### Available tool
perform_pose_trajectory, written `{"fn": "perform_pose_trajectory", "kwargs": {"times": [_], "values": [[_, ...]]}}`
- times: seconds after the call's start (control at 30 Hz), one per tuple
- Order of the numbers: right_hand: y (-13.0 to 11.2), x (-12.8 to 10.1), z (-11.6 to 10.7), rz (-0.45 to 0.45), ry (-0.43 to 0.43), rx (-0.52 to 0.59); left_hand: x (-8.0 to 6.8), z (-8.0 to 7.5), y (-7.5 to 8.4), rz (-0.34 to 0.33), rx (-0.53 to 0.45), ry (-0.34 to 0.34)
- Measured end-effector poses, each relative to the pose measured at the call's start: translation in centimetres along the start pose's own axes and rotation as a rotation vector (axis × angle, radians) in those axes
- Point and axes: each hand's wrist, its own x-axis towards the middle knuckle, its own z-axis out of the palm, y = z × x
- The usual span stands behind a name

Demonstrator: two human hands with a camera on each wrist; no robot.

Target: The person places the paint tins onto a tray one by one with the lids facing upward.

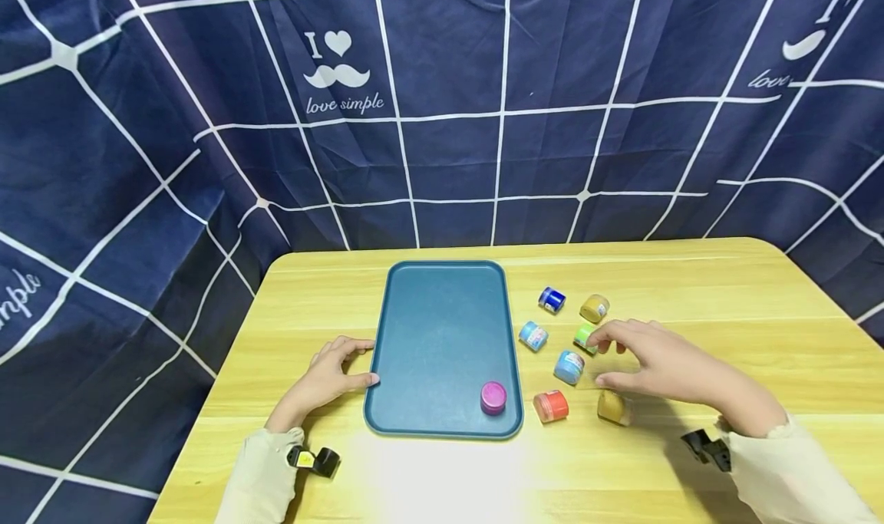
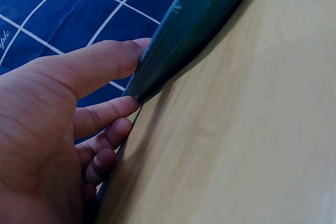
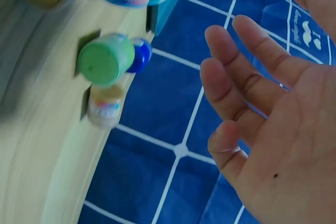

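Note:
My left hand [image 1: 328,378] rests at the left edge of a dark teal tray [image 1: 442,332], thumb and index finger touching its rim [image 2: 173,40]. My right hand [image 1: 649,359] hovers over small jars at the tray's right, fingers loosely bent and holding nothing. Beneath its fingertips lies a green jar [image 1: 584,337], partly hidden. A light-blue jar [image 1: 569,367] lies just left of the hand, and a gold-brown jar [image 1: 611,407] is below the thumb. In the right wrist view, the green jar [image 3: 100,61] lies apart from the fingers.
A purple-lidded jar [image 1: 493,397] stands in the tray's near right corner. Lying on the wooden table [image 1: 691,294] are a red jar [image 1: 551,407], another light-blue jar [image 1: 533,336], a dark-blue jar [image 1: 552,300] and a yellow jar [image 1: 595,308]. A navy gridded curtain [image 1: 449,156] hangs behind.

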Motion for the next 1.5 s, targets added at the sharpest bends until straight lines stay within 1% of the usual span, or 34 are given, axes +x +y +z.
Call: {"fn": "perform_pose_trajectory", "kwargs": {"times": [0.2, 0.37, 0.53, 0.73, 1.0, 1.17, 1.5], "values": [[1.3, -1.4, 0.3, -0.026, 0.017, 0.002, 0.0, 0.1, -0.1, 0.003, 0.003, 0.000], [1.8, -2.2, 0.7, -0.012, -0.019, -0.002, 0.0, 0.0, 0.0, 0.000, 0.002, 0.000], [2.0, -2.7, 1.3, -0.001, -0.051, 0.019, -0.1, 0.0, 0.1, 0.004, 0.003, -0.001], [2.5, -3.2, 2.3, -0.011, -0.081, 0.034, -0.1, 0.0, 0.0, -0.004, 0.004, -0.001], [2.9, -4.0, 3.4, -0.009, -0.117, 0.091, 0.0, 0.0, 0.1, -0.017, 0.005, -0.002], [3.1, -4.3, 3.8, 0.005, -0.136, 0.116, 0.0, 0.0, 0.1, -0.022, 0.003, -0.003], [3.5, -4.6, 4.1, 0.066, -0.196, 0.146, 0.0, 0.1, 0.1, -0.016, 0.009, 0.003]]}}
